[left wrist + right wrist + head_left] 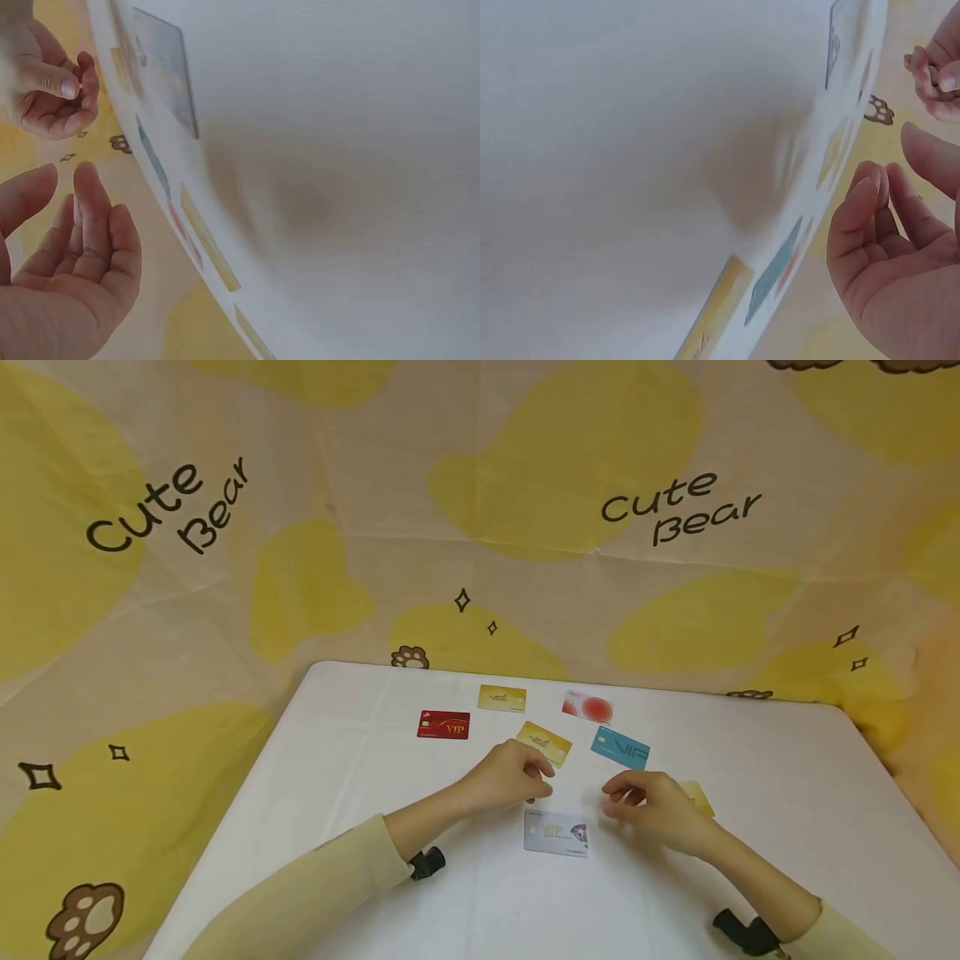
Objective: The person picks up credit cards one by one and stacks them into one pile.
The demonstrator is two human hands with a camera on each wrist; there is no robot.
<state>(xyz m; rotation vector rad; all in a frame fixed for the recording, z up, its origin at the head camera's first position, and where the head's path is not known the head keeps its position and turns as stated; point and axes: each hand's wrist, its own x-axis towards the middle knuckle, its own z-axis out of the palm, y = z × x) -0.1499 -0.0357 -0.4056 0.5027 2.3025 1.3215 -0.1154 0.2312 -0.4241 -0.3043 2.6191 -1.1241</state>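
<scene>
Above the white table, my left hand (506,774) hangs with loosely bent fingers and nothing in them. My right hand (656,806) faces it in much the same way, also holding nothing. Between and just below the hands lies a silver VIP card (556,843). A gold card (545,742) lies just beyond the left hand, its lower edge partly covered. Beyond the right hand is a teal VIP card (620,748); another gold card (699,797) is mostly hidden behind that hand. In the left wrist view, thumb and fingertips of the left hand (82,262) stand apart.
Farther back lie a red VIP card (444,725), a gold card (502,698) and a white card with a red circle (588,706). A yellow patterned cloth (525,527) hangs behind the white table (360,760). Black wrist cameras sit under both forearms.
</scene>
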